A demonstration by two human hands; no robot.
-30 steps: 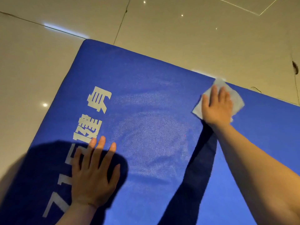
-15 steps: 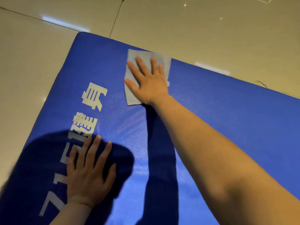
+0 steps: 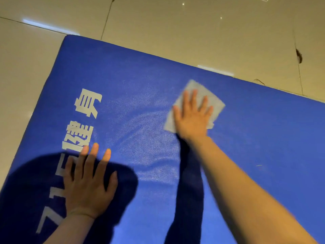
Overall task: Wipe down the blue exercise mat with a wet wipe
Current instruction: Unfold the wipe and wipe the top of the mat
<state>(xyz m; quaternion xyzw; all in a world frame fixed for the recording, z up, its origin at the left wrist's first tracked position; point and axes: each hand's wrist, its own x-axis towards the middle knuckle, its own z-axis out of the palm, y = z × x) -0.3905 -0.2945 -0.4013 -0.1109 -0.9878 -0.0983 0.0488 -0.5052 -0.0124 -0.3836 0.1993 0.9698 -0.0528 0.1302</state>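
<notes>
The blue exercise mat (image 3: 255,131) lies flat on the floor and fills most of the view, with white printed characters down its left side. A white wet wipe (image 3: 213,101) lies spread on the mat's upper middle. My right hand (image 3: 192,118) presses flat on the wipe, fingers apart, arm stretched out from the lower right. My left hand (image 3: 88,180) rests palm down on the mat near the white lettering at the lower left, holding nothing. Damp arc-shaped streaks show on the mat between the two hands.
Glossy beige floor tiles (image 3: 175,29) surround the mat on the far and left sides. A small dark mark (image 3: 298,56) sits on a tile seam at the far right. The mat's far edge runs diagonally from upper left to right.
My right hand slid the wipe from the far left part of the mat back to the right and slightly nearer. My left hand stayed planted.
</notes>
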